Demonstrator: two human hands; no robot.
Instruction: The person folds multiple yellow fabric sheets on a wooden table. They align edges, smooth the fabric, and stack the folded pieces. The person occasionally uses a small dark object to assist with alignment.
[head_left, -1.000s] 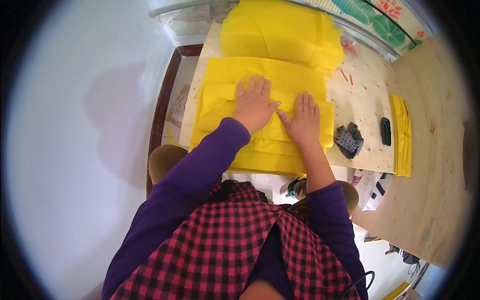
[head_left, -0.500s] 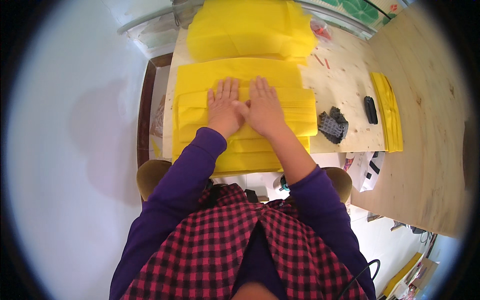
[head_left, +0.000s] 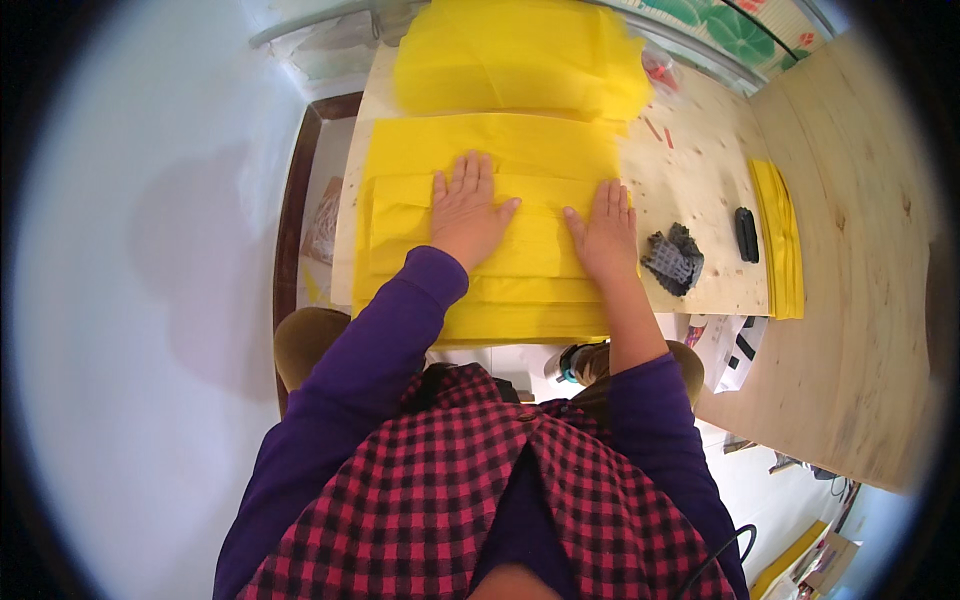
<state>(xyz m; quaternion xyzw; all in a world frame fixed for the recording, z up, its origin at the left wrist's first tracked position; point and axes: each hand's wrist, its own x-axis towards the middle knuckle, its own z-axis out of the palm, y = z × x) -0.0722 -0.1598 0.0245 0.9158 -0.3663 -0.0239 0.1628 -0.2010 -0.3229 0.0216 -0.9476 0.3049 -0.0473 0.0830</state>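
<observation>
A stack of folded yellow fabric sheets (head_left: 540, 240) lies in front of me on a wooden table. Flat on its top layer, left of the middle, rests my left hand (head_left: 468, 212), its fingers extended and thumb out. My right hand (head_left: 608, 235) presses down at the stack's right edge, fingers pointing away from me and thumb apart. Neither hand grips anything. Beyond the stack sits a larger heap of loose yellow fabric (head_left: 520, 60).
Right of the stack on the wooden table (head_left: 700, 200) lie a crumpled grey cloth (head_left: 674, 260), a black folded item (head_left: 746, 235) and a folded yellow strip (head_left: 778, 240). A wooden panel (head_left: 850, 250) bounds the right side; a white wall (head_left: 150, 250) stands left.
My right hand has slid right, away from my left hand, to the stack's right edge. The two hands were touching at the thumbs before. The whole view has shifted slightly.
</observation>
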